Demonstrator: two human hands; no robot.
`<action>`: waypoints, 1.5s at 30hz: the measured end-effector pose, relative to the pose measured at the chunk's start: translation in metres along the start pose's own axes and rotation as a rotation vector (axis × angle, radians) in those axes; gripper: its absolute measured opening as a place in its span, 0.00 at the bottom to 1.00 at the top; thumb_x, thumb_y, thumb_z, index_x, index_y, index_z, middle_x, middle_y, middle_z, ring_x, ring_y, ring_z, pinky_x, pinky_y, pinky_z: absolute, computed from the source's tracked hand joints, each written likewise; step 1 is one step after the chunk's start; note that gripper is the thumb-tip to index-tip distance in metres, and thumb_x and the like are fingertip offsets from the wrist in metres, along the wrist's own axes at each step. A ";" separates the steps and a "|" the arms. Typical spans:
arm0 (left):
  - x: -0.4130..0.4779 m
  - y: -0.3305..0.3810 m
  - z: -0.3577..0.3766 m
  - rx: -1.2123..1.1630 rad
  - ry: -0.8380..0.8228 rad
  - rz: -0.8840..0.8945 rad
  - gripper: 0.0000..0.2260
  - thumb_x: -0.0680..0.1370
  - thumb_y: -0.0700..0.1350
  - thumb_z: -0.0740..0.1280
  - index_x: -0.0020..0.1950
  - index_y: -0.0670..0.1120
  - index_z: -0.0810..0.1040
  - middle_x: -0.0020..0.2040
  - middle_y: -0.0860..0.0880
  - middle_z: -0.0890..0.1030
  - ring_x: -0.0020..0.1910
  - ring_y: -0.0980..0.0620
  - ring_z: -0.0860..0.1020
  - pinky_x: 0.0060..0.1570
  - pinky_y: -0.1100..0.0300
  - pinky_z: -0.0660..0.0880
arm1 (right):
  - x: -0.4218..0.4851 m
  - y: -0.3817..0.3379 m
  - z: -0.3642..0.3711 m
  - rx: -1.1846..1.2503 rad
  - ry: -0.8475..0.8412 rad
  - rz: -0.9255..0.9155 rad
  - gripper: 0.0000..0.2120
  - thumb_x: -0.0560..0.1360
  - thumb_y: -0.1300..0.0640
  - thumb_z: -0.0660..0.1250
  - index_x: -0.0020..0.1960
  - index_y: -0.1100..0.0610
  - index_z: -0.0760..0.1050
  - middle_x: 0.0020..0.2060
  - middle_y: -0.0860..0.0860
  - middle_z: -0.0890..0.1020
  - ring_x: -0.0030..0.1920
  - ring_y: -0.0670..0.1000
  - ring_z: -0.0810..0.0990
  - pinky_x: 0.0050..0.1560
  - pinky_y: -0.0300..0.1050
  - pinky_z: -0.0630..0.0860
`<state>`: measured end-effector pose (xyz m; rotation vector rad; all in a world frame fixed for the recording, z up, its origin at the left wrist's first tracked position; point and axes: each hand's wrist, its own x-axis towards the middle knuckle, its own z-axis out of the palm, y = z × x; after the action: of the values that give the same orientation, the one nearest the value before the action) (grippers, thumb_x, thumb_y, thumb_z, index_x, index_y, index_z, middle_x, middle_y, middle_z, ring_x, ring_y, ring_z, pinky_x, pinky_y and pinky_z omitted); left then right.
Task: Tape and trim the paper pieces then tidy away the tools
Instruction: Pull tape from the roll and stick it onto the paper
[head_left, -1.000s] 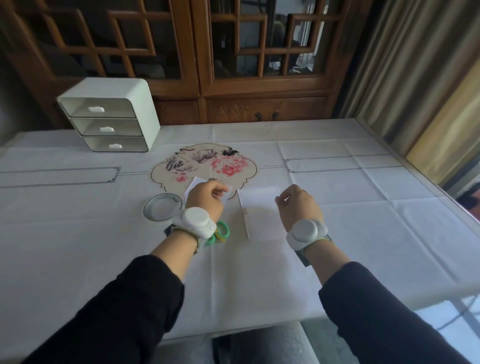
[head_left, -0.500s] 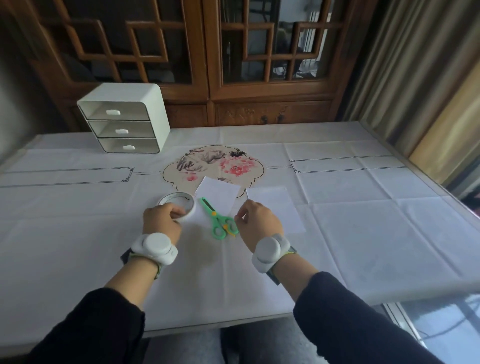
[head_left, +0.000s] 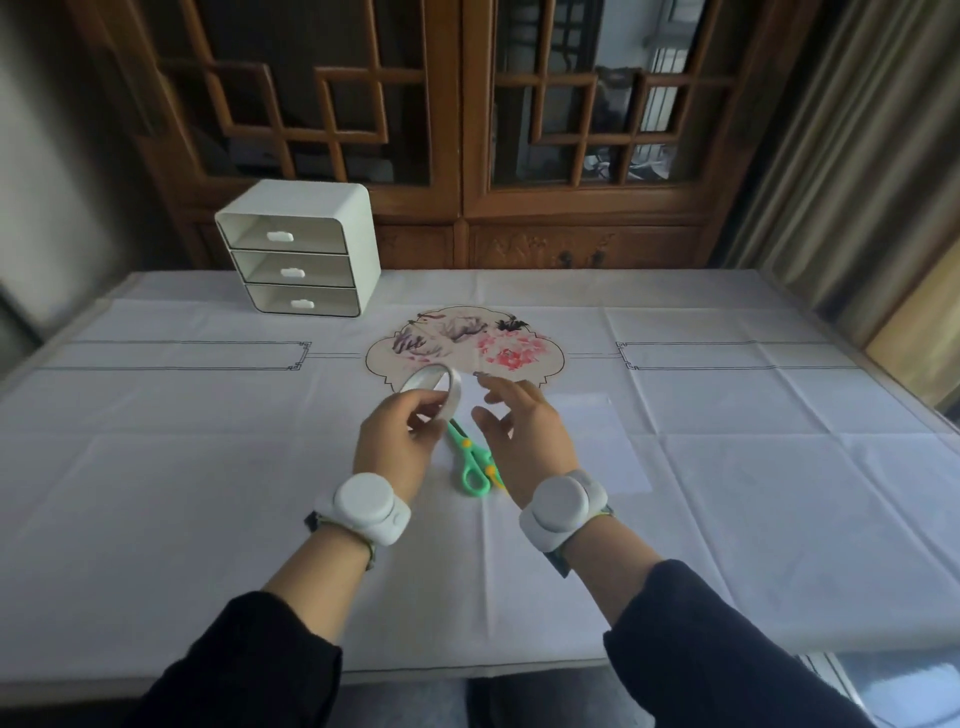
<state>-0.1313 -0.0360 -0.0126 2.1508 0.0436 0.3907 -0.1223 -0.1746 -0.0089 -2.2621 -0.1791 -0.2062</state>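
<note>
Head view: tape roll (head_left: 454, 397) was gripped in the left hand (head_left: 397, 447), fingers curled round it.
Right hand (head_left: 527, 441): was held just beside it, fingers spread, empty.
Scissors (head_left: 474, 463): were laid between both hands.

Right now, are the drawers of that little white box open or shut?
Shut. All three fronts of the drawer unit sit back inside its frame, and none is pulled out.

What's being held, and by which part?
The left hand grips the white ring-shaped roll of tape by its near rim; the right hand holds nothing.
</note>
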 end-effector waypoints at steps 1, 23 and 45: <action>-0.002 0.005 0.001 -0.029 -0.012 0.003 0.11 0.73 0.36 0.68 0.54 0.44 0.80 0.45 0.49 0.80 0.38 0.56 0.74 0.38 0.78 0.68 | 0.001 -0.003 -0.001 0.015 0.013 -0.015 0.17 0.78 0.53 0.63 0.66 0.48 0.72 0.57 0.47 0.76 0.42 0.47 0.75 0.51 0.48 0.76; -0.009 0.022 0.020 -0.080 -0.164 -0.087 0.19 0.71 0.35 0.67 0.57 0.53 0.80 0.43 0.52 0.82 0.44 0.52 0.78 0.49 0.64 0.73 | -0.001 0.014 -0.015 0.007 0.105 -0.080 0.02 0.71 0.59 0.72 0.41 0.54 0.79 0.38 0.41 0.72 0.38 0.48 0.75 0.40 0.39 0.71; -0.007 0.028 0.050 -0.010 -0.084 0.058 0.04 0.74 0.41 0.68 0.48 0.44 0.80 0.46 0.51 0.82 0.45 0.54 0.76 0.42 0.70 0.66 | 0.008 0.065 -0.081 0.095 0.284 0.207 0.02 0.75 0.59 0.67 0.47 0.58 0.77 0.39 0.51 0.79 0.41 0.51 0.76 0.42 0.36 0.68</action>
<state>-0.1263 -0.0926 -0.0182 2.1599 -0.0690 0.3329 -0.1091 -0.2773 -0.0039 -2.1117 0.1906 -0.3963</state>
